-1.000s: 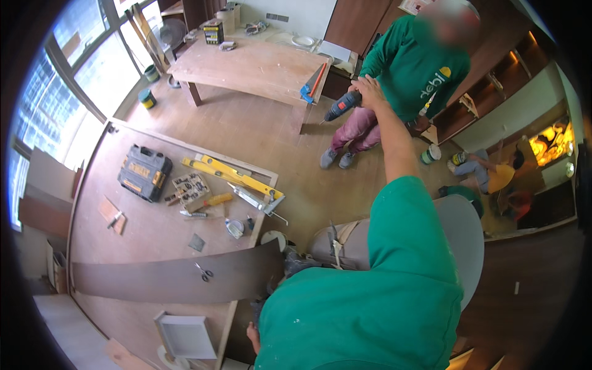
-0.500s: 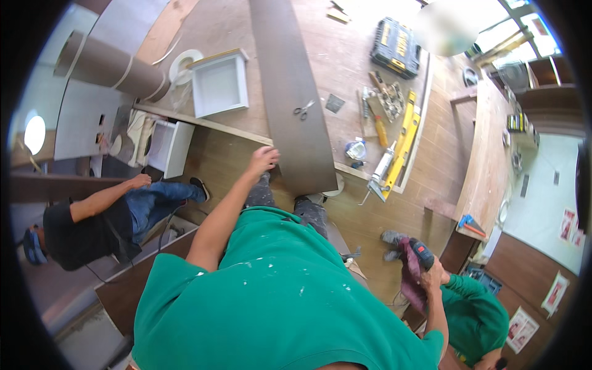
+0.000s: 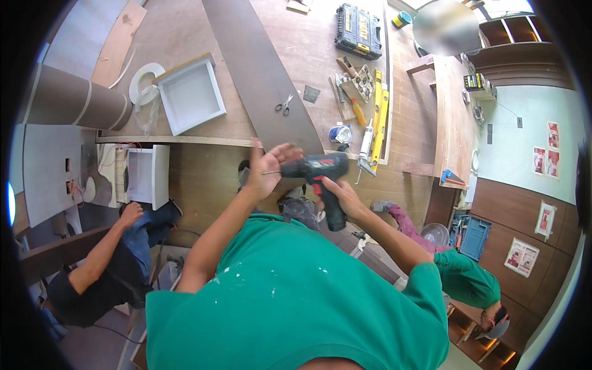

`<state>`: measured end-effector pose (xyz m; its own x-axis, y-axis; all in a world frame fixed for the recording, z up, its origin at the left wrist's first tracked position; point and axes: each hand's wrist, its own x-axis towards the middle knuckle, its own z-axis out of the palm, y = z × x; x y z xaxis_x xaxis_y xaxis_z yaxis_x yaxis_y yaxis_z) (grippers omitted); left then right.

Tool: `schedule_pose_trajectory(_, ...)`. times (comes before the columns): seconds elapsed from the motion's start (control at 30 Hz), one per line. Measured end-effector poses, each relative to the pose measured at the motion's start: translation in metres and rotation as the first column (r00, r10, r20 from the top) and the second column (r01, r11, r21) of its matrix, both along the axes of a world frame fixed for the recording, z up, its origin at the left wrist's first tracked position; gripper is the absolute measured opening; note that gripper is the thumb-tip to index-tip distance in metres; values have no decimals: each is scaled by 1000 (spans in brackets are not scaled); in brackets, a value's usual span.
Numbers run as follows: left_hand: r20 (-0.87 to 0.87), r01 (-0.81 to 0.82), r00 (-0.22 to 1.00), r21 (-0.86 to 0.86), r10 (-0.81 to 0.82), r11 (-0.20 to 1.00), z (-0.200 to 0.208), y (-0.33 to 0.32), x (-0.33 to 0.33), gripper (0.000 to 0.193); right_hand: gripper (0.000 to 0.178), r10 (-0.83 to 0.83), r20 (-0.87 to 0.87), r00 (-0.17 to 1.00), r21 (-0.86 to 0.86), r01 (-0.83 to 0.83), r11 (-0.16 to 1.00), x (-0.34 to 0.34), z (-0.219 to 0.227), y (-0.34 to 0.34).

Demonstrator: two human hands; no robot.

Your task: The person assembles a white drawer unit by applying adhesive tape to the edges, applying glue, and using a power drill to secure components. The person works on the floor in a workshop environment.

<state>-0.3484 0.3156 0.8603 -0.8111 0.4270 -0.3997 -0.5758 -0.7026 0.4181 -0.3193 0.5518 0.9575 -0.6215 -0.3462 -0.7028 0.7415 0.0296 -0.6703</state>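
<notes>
My right hand grips the handle of a dark cordless drill with red accents, held in front of my torso. The drill lies sideways, its chuck and thin bit pointing left. At the bit end is my left hand, fingers stretched and spread; whether the palm touches the bit I cannot tell. Just beyond the hands, a long dark brown board lies across the work table. A pair of scissors rests on the board.
A white drawer box and tape roll lie left of the board. On its right are a tool case, yellow level and sealant gun. One person works at left, another at right. A long wooden bench stands right.
My right hand has brought the drill from the far right to in front of my torso. My left hand has spread its fingers beside the bit. The view has turned, shifting the table leftward.
</notes>
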Motion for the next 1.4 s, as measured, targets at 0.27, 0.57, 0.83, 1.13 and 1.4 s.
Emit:
schedule_pose_trajectory(0.27,-238,-550,734,341,636,763,91,-152,19,117,45,24,204,979,-478,78,875,-23,4,-147)
schedule_pose_trajectory(0.57,-652,-828,551,-347,521,441,135,-165,69,52,50,315,40,948,-587,-233,775,-10,9,-243)
schedule_pose_trajectory(0.83,-730,-870,492,-390,475,302,163,-212,121,40,48,400,22,916,-552,-323,769,28,16,-306)
schedule_pose_trajectory(1.13,-652,-725,688,-643,319,249,100,-291,165,29,66,705,308,639,-868,-114,483,84,-57,-378)
schedule_pose_trajectory(1.4,-30,-27,960,-1000,279,-14,-94,-335,216,31,83,997,83,-2,-95,-995,6,47,-275,-415)
